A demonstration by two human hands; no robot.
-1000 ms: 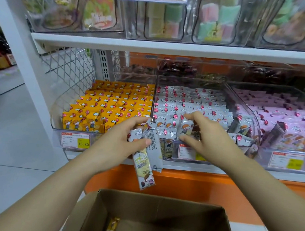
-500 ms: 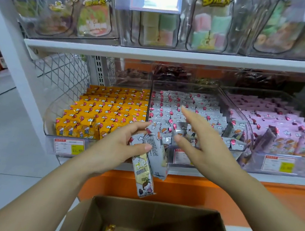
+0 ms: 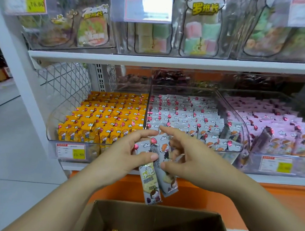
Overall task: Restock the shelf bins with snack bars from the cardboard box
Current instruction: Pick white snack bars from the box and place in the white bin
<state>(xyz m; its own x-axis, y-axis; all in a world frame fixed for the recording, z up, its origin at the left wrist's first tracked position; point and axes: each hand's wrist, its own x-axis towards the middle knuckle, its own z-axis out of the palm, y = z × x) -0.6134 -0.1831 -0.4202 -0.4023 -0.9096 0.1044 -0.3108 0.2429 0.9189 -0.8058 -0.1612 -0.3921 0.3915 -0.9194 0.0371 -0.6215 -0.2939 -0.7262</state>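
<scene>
Fingers: my left hand [image 3: 125, 161] is clamped on two or three grey bars [image 3: 158, 173], thumb across their faces, the rest curled behind. They hang lengthwise, lower ends over the box [image 3: 157, 224]. My right hand [image 3: 190, 161] is at the fan from the right, thumb on the front of the right-hand bar, forefinger extended above its top end; the other fingers are hidden behind, so I cannot tell whether the pinch is closed.

Grey bin [image 3: 243, 123] just behind, rows neat at the back, loose and tilted at the front lip. Orange bin [image 3: 55, 121] to its left, pink bin [image 3: 299, 161] to its right.

To do it well, I judge:
- take one bar only, left thumb easing enough to release it
- grip near the top seam
- set it in the front gap, matching the rows
- keep the rest over the box in case one slips
</scene>
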